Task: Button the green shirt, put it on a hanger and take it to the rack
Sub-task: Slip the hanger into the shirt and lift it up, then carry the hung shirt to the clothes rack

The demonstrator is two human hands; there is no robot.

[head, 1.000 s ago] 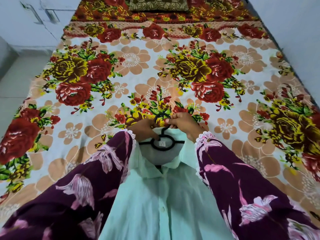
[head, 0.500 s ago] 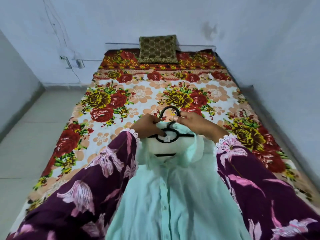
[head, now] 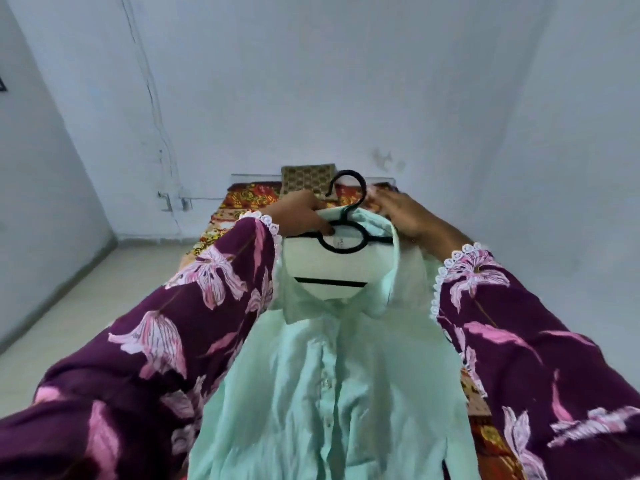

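**A floral-covered bed sitting on a pale floor**

A low bed covered in a red, yellow and orange floral sheet (head: 242,197) is lying against the far white wall, and only strips of it are showing: a band at its head, a sliver running down its left edge, and a patch at the lower right. A dark olive-and-gold patterned square cushion (head: 306,179) is resting on the sheet at the head of the bed, just in front of the wall. The bed is sitting directly on a pale beige tiled floor (head: 104,292), which is stretching out to the left as far as the side wall.
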